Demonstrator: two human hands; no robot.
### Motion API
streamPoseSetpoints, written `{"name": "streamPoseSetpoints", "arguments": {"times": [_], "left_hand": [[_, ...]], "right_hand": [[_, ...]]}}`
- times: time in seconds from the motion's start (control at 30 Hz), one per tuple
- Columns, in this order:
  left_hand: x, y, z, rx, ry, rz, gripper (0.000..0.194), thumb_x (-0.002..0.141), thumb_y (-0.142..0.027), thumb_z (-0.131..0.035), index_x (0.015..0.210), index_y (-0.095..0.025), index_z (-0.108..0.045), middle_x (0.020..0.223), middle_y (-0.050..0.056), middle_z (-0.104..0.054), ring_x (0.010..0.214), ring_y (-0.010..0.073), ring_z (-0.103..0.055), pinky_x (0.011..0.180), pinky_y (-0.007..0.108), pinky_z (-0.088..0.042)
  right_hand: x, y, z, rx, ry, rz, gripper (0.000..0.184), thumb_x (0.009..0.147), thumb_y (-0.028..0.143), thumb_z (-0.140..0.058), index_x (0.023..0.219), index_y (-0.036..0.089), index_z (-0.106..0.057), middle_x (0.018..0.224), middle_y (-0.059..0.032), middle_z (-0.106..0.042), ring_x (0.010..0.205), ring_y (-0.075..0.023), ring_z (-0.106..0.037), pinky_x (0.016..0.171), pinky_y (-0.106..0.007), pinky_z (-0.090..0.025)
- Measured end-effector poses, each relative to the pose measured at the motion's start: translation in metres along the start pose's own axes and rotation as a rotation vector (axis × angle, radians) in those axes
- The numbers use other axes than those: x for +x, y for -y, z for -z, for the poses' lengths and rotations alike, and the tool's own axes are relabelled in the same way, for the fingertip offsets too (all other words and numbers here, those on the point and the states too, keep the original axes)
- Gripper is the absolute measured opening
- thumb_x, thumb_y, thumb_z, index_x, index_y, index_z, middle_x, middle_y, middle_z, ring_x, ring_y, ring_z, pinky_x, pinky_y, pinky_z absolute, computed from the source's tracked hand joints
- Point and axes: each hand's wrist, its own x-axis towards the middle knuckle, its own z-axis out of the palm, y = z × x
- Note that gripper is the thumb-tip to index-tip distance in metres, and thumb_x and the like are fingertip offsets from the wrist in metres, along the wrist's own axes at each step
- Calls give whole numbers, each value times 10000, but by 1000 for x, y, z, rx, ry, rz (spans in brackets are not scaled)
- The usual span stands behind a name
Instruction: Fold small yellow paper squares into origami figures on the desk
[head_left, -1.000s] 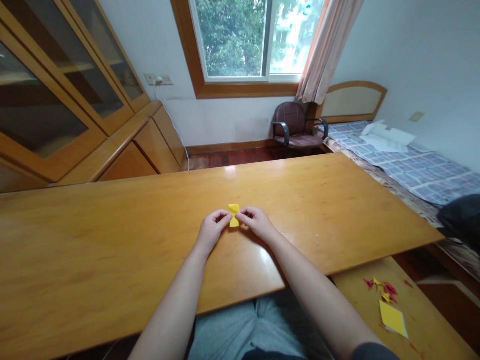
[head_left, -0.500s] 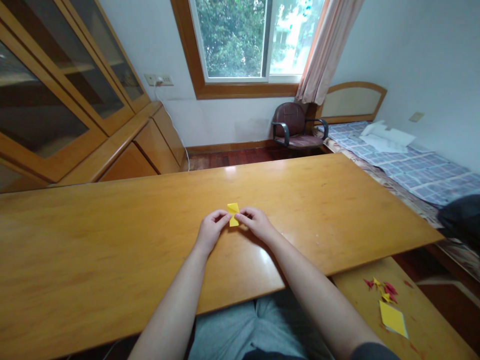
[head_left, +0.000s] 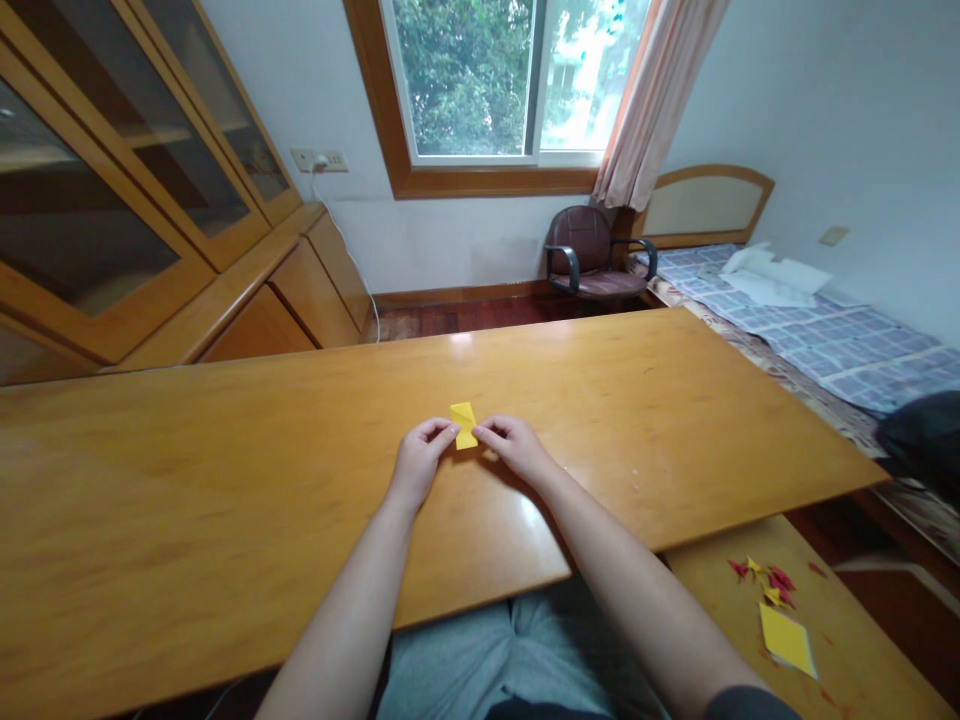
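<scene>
Paper (head_left: 465, 427), yellow and small, on the move in the head view! It has slid a touch leftward and away from the person since a second ago, and it has turned: nearly square-on earlier, now its far end leans left. More of its middle shows, too, with the right thumb barely over the edge. It's over the middle of the bench (head_left: 225, 480), between the two hands; whether it touches the wood, I can't tell. Long axis runs away from the person, far end slanting left, near end slanting right, a diagonal line across the far half. Left hand (head_left: 416, 465): fingers pinched on the left edge. Right hand (head_left: 523, 452): fingers narrow, tips at the right edge, firm grip or light touch I can't tell.
</scene>
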Motion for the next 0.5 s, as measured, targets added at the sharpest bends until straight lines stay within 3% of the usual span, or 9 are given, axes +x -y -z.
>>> {"name": "streamPoseSetpoints", "arguments": {"times": [0.23, 0.5], "left_hand": [[-1, -5, -2, 29, 36, -5, 234, 765, -389, -701, 733, -157, -695, 733, 10, -672, 718, 162, -579, 719, 255, -448], [1, 5, 1, -78, -59, 10, 216, 750, -372, -722, 748, -161, -677, 686, -11, -621, 673, 140, -546, 675, 235, -426]], "right_hand": [[1, -1, -2, -98, 19, 19, 276, 847, 389, -625, 722, 146, -668, 658, 6, -602, 637, -124, -518, 601, -231, -368], [0, -5, 0, -16, 13, -20, 244, 836, 373, -647, 749, 152, -701, 702, -19, -674, 649, -140, -574, 636, -244, -420]]}}
